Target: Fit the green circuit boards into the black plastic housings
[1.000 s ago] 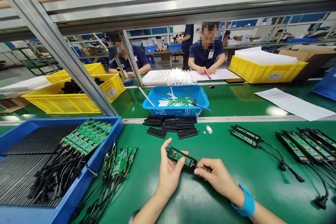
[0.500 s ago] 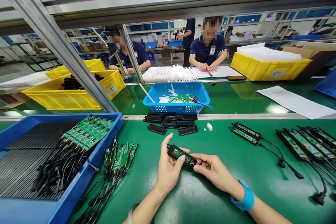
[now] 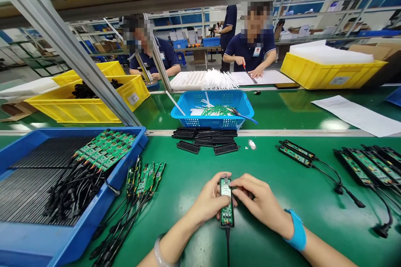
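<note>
A black plastic case with a green circuit board (image 3: 226, 212) in it stands nearly end-on to me, its black cable running down toward the front edge. My left hand (image 3: 213, 200) is closed around the case from the left, thumb pressed on the board. At the upper right edge of the case, my right hand (image 3: 255, 194) has its thumb and fingers bent in and touching the rim. Beyond them lie several empty black case halves (image 3: 205, 139). To the left rest loose circuit boards with cables (image 3: 145, 179).
A blue tray (image 3: 79, 227) of cabled boards fills the left side. Cases with boards fitted (image 3: 294, 154) lie at right. A blue basket (image 3: 213, 123) holds ties and strips behind the case halves. Two people work across the bench, one holding a red-handled tool. A metal post slants at left.
The case has turned from slanting across to pointing away from me, its cable now trailing toward me. My right hand has moved from the cable end to the far right edge.
</note>
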`<state>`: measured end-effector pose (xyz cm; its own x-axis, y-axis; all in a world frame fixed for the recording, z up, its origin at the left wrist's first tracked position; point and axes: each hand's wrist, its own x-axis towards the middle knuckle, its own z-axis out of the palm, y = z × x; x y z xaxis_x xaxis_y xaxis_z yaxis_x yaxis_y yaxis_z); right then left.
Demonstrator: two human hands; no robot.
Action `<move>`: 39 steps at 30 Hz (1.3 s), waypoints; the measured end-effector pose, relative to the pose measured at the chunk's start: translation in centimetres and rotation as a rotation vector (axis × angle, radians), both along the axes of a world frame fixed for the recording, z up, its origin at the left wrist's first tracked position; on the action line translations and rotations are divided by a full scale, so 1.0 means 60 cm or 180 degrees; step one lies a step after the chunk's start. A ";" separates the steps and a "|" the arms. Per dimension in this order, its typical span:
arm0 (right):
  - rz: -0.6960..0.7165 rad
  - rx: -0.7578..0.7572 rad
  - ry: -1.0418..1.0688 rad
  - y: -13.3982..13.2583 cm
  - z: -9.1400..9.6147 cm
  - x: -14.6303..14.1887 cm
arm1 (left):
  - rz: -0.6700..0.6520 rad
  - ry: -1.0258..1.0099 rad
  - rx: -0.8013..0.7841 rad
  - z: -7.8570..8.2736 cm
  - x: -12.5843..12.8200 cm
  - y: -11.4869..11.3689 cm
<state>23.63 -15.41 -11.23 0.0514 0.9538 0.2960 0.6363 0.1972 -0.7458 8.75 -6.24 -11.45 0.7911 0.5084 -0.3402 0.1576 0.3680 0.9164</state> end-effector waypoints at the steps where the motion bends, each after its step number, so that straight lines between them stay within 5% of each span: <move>1: 0.0038 0.0179 -0.0239 0.000 -0.003 0.001 | -0.0093 0.0009 0.0099 -0.004 0.002 -0.004; 6: 0.0007 0.0659 -0.1515 -0.002 -0.014 0.001 | 0.0010 0.0274 0.1172 -0.030 0.005 -0.014; 9: -0.0029 0.0824 -0.1872 -0.002 -0.015 0.000 | -0.0029 0.0319 0.1368 -0.035 0.004 -0.015; 19: 0.0004 0.1025 -0.1812 -0.001 -0.016 0.004 | -0.0104 0.0405 0.1294 -0.021 0.006 -0.019; 26: 0.0180 0.0388 -0.1620 0.000 -0.012 0.003 | -0.0250 0.0408 0.1663 -0.027 0.006 -0.022; 30: 0.0269 -0.0124 -0.1631 0.019 0.005 0.033 | 0.0181 0.0179 0.0813 -0.022 0.006 -0.012; 35: -0.0919 -0.0533 -0.2021 0.088 0.013 0.134 | 0.0606 -0.0070 0.0057 -0.004 0.000 0.008; 39: -0.1244 -0.0763 -0.2205 0.124 0.010 0.194 | 0.0677 -0.0269 -0.0114 -0.003 -0.004 0.014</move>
